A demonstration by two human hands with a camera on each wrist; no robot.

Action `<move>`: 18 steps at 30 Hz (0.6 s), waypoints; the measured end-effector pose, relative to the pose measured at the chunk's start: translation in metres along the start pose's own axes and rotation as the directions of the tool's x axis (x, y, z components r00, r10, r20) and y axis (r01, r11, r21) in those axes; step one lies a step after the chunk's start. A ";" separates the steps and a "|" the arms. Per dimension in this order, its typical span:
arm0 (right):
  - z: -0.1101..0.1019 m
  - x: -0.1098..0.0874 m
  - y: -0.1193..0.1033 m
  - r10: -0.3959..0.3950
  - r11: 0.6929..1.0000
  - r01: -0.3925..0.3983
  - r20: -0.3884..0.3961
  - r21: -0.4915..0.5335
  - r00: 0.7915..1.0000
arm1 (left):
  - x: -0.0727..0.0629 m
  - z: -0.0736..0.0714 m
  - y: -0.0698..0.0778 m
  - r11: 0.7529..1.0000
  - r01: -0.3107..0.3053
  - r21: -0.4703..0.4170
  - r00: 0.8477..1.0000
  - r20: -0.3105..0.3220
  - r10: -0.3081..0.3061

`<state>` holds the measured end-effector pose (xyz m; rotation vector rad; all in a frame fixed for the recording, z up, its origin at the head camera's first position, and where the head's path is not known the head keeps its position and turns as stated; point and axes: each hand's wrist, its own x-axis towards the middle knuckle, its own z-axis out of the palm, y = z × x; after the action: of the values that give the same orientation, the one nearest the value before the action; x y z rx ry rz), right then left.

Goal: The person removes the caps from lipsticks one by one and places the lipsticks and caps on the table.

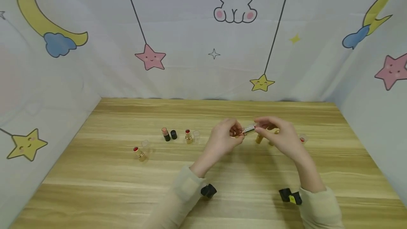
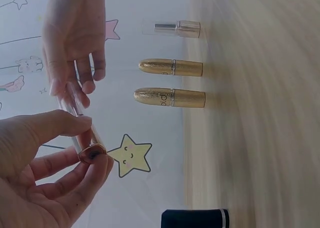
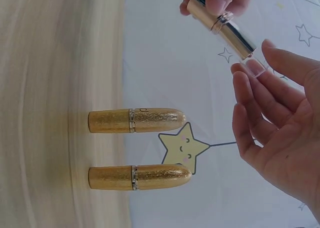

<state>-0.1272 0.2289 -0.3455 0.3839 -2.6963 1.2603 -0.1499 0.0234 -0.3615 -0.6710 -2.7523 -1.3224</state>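
Both hands hold one lipstick [image 1: 249,129] tilted above the table, with a shiny rose-gold base and a clear cap. My left hand [image 1: 222,137] pinches the base between thumb and fingers. At the other end, my right hand [image 1: 281,139] has its thumb and fingertips about the clear cap [image 3: 256,69]; its other fingers are loosely bent. Under and beyond the hands, two textured gold lipsticks [image 3: 135,121] stand upright, capped. Farther right stands another lipstick [image 2: 189,29] with a clear cap. A black cylinder with a silver band [image 2: 194,219] is partly visible in the left wrist view.
On the left of the wooden table [image 1: 95,186] stand a nude lipstick [image 1: 166,134] beside a black cap [image 1: 173,134], and two red lipsticks [image 1: 188,137], each beside a clear cap [image 1: 196,136]. A patterned white curtain [image 1: 190,17] hangs along the back and sides.
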 end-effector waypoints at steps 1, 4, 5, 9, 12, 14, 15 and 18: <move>-0.001 -0.001 0.001 0.010 1.000 -0.010 0.008 0.021 1.000 | -0.001 -0.001 0.000 1.000 -0.002 -0.009 1.000 0.002 0.002; -0.001 -0.002 0.003 0.026 0.998 -0.027 0.017 0.065 1.000 | -0.003 -0.005 -0.001 0.999 -0.007 -0.046 1.000 0.008 0.008; -0.002 -0.002 0.003 0.029 0.997 -0.030 0.019 0.076 0.999 | -0.003 -0.006 -0.001 0.998 -0.011 -0.060 1.000 0.010 0.011; -0.002 -0.003 0.002 0.037 0.993 -0.041 0.033 0.113 0.999 | -0.004 -0.010 -0.002 0.995 -0.033 -0.095 0.999 0.011 0.034; -0.002 -0.003 0.002 0.036 0.990 -0.041 0.043 0.138 0.998 | -0.005 -0.012 -0.003 0.994 -0.052 -0.100 0.999 0.009 0.054; -0.002 -0.003 0.002 0.033 0.988 -0.039 0.043 0.148 0.999 | -0.005 -0.013 -0.004 0.993 -0.059 -0.099 0.998 0.010 0.060; -0.002 -0.003 0.002 0.031 0.988 -0.037 0.042 0.150 0.999 | -0.006 -0.014 -0.004 0.993 -0.060 -0.098 0.998 0.011 0.061; -0.001 -0.002 0.002 0.024 0.988 -0.030 0.038 0.151 0.999 | -0.006 -0.016 -0.005 0.993 -0.057 -0.103 0.998 0.012 0.059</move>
<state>-0.1254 0.2315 -0.3470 0.3924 -2.6519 1.4858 -0.1485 0.0068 -0.3562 -0.7639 -2.6690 -1.4606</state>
